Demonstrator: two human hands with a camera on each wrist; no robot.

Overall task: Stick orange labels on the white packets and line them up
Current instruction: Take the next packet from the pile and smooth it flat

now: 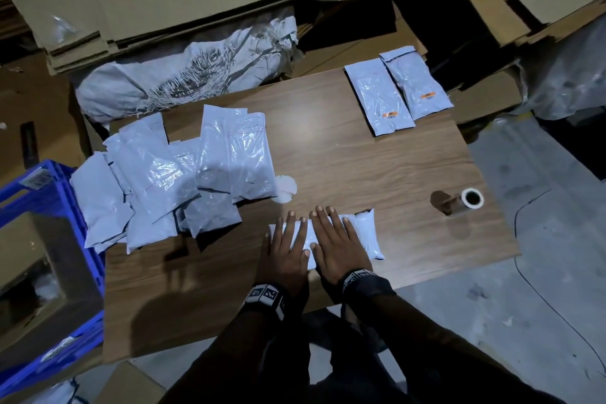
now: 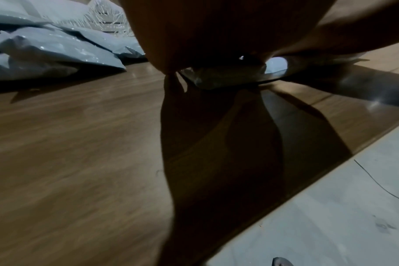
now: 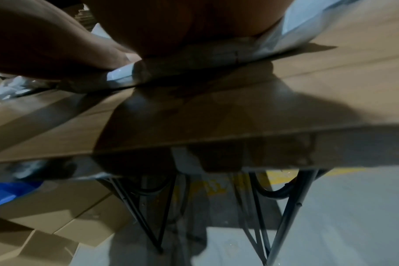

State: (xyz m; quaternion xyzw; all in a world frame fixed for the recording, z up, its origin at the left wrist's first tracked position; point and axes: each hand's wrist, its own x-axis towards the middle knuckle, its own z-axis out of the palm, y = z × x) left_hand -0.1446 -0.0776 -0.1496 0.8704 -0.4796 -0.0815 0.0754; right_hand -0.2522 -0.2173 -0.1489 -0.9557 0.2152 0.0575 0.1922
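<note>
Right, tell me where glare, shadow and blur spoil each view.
Head view: a glare patch on the brown wooden table, edges dim and bent. Left wrist view: the left hand is a dark mass casting a long shadow. Right wrist view: soft, blurred, shadowed under the right hand.

Dim light, hard shadows, blurred edges.
</note>
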